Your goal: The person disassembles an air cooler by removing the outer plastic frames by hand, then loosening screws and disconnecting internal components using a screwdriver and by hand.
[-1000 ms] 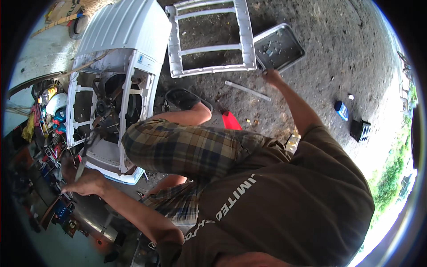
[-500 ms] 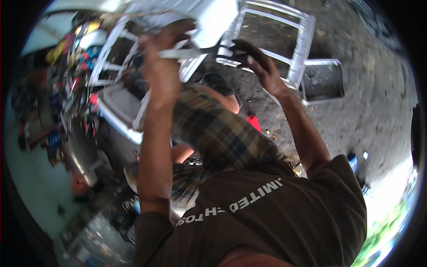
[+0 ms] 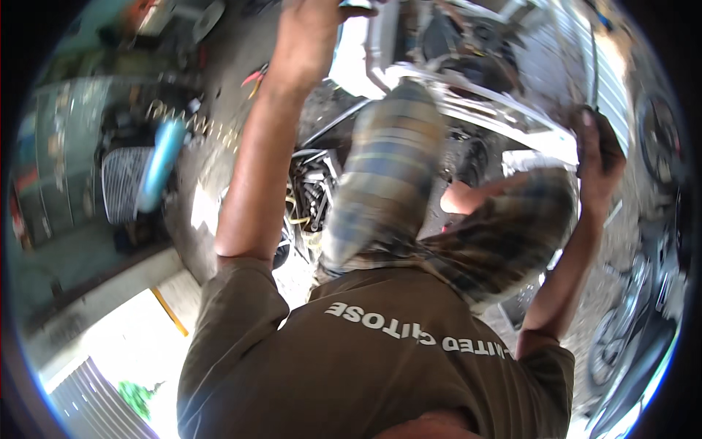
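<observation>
A large white frame [image 3: 541,139] of bars stands in front of me, close to my knees. My right hand [image 3: 601,157] is at the frame's right end, its thumb against the bar and its darkened fingers curled round the corner. My left hand [image 3: 311,44] reaches to the top edge of the view, beside a bright white panel [image 3: 354,62]. Its fingertips are partly cut off, so its grip does not show. Dark machine parts [image 3: 479,62] are visible inside the frame. My knees in plaid shorts [image 3: 387,168] are bent below it.
Metal tools [image 3: 316,192] lie heaped in a container left of my knee. Farther left are a light-blue cylinder [image 3: 162,167], a coiled hose [image 3: 212,132] and red-handled pliers [image 3: 256,74]. Motorcycles [image 3: 632,329] stand at right, and a white corrugated sheet [image 3: 563,51] behind the frame.
My view has swung round, bringing the tools and motorcycles into sight. My hands have spread apart: the left is now at the top edge, the right at the frame's right end.
</observation>
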{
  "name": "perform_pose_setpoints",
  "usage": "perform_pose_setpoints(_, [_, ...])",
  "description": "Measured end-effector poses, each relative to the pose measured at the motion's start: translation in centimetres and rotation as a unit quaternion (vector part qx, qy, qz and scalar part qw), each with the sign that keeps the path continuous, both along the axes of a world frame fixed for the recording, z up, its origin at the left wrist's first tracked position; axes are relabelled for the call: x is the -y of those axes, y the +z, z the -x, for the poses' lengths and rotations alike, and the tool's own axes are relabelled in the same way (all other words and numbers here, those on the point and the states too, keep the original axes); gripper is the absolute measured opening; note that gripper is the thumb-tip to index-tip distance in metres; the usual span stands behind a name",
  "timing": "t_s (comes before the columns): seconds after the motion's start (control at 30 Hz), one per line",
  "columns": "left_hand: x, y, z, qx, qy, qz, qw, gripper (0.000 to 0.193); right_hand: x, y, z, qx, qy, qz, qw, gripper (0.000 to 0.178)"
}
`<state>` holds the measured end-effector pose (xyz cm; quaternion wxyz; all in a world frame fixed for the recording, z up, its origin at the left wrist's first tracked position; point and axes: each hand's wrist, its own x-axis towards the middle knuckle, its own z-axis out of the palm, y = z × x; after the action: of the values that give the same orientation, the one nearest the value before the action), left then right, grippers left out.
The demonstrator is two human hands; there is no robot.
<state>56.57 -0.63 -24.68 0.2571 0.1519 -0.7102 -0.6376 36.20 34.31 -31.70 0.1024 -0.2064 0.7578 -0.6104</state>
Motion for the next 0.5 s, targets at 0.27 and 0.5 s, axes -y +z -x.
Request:
perform_pose_setpoints(0.27, [4.8,-19.5,-31.9,0.27,0.415,-0.053,0.867,0.036,6.5,-5.6,3.5,-0.205,0.182,-0.255,0.927,0.035])
perform_pose_setpoints(0.5, [-6.5,-35.1,-50.6,0.549,0.436,-0.078,0.709,0.028,10.1,-6.9,2.5,-0.283,0.246,-0.294,0.879,0.034])
